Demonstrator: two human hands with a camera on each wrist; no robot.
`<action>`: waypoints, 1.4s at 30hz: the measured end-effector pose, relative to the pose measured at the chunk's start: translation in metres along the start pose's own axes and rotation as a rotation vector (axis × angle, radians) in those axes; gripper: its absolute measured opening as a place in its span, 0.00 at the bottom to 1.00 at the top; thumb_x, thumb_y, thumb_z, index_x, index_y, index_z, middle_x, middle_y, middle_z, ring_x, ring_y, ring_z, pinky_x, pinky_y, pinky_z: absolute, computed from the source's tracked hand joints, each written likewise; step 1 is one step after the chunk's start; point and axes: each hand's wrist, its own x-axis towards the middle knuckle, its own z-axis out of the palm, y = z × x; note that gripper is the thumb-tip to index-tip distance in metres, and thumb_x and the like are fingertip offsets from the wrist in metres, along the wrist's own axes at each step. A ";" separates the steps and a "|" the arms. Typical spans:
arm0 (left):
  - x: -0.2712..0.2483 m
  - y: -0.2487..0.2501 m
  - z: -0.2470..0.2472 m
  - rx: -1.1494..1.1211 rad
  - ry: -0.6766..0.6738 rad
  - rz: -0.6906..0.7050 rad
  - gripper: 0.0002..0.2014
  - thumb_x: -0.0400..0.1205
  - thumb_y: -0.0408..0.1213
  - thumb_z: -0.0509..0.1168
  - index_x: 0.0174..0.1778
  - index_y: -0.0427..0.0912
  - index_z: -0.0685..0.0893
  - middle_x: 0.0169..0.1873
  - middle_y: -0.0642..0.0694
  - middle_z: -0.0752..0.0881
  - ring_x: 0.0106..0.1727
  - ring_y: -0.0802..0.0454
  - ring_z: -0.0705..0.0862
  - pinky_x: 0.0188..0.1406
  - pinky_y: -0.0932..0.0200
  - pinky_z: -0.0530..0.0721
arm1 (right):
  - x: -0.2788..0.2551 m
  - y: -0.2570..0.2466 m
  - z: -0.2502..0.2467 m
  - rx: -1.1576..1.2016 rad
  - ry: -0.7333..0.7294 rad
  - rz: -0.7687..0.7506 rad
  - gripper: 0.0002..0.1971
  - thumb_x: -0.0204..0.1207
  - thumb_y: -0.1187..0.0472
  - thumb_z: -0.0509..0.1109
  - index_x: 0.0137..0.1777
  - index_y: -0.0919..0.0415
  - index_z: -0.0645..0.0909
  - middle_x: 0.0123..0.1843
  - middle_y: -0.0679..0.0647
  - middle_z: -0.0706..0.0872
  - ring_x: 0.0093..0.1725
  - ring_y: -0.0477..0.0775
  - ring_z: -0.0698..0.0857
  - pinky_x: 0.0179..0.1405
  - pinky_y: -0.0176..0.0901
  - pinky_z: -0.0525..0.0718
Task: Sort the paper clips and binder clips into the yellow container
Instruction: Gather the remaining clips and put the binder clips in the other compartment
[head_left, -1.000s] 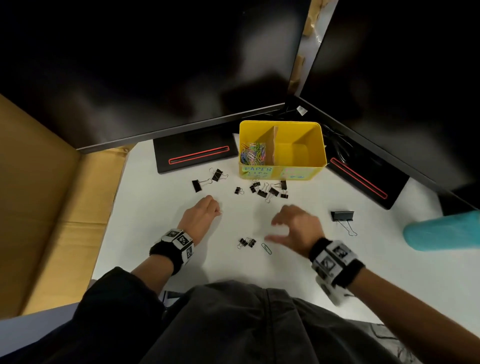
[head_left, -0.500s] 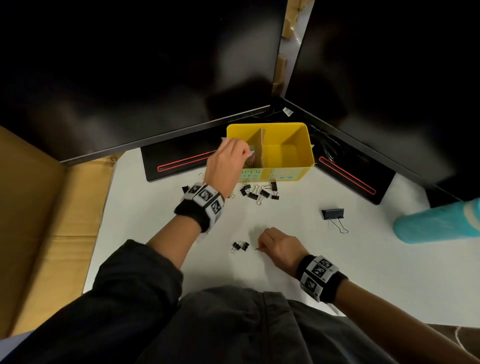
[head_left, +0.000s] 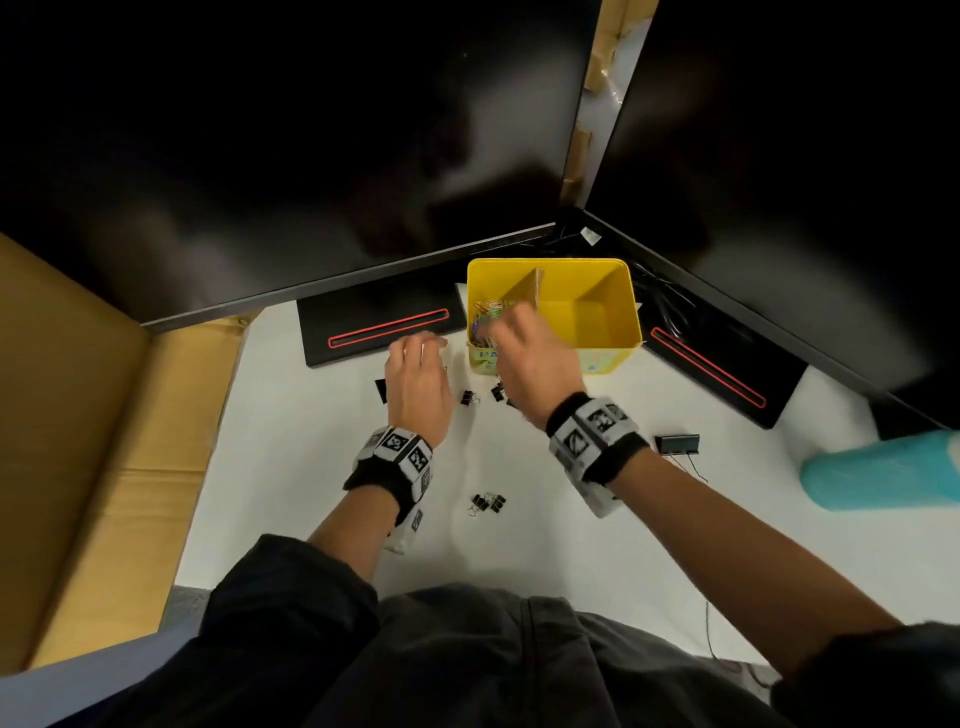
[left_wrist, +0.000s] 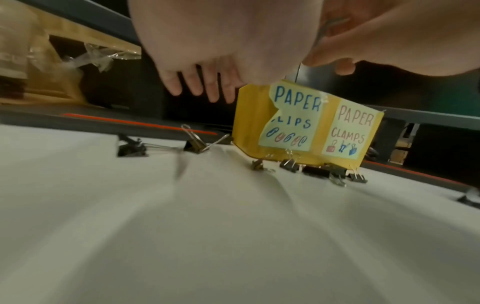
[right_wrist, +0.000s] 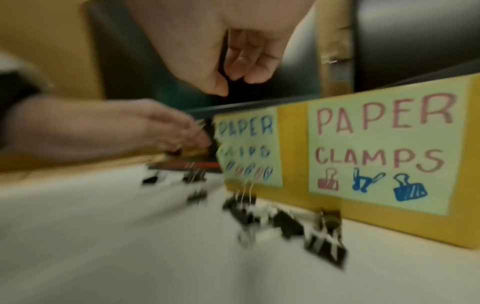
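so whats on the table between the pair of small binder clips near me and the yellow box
In the head view, mostly bare white table, then a scatter of small black binder clips just before the yellow container. The hands hover above.

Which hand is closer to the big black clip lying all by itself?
Right. The right hand is over the yellow container, with its wrist near the big black clip; the left hand is farther away.

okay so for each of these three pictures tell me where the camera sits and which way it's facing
Head: worn on the head, looking down at the white table; both hands, wristbands and dark sleeves show.
Left wrist: low under the left hand, facing the yellow container labels; the right hand shows upper right.
Right wrist: low under the right hand, blurred, facing the same labels; the left hand shows at left.
Shared: both wrist views show the binder clips before the container.
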 end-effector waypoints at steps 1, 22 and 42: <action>-0.004 -0.005 0.004 0.039 -0.071 -0.045 0.16 0.81 0.34 0.52 0.62 0.38 0.78 0.65 0.36 0.78 0.65 0.35 0.73 0.64 0.37 0.75 | -0.014 -0.004 0.007 -0.052 -0.066 -0.116 0.14 0.65 0.75 0.71 0.50 0.63 0.81 0.46 0.60 0.84 0.41 0.57 0.81 0.22 0.38 0.75; -0.085 -0.016 -0.008 0.134 -0.435 -0.104 0.44 0.74 0.69 0.55 0.79 0.61 0.39 0.81 0.41 0.32 0.78 0.26 0.31 0.67 0.16 0.42 | -0.157 0.040 -0.017 -0.199 -0.309 0.459 0.35 0.70 0.63 0.68 0.77 0.49 0.62 0.80 0.68 0.61 0.78 0.78 0.53 0.68 0.83 0.58; -0.066 0.017 0.017 0.078 -0.561 0.026 0.19 0.82 0.30 0.63 0.69 0.47 0.77 0.81 0.46 0.60 0.81 0.38 0.57 0.65 0.41 0.80 | -0.134 0.019 0.028 0.116 -0.388 0.301 0.20 0.76 0.61 0.70 0.68 0.51 0.77 0.74 0.61 0.75 0.75 0.69 0.68 0.61 0.70 0.79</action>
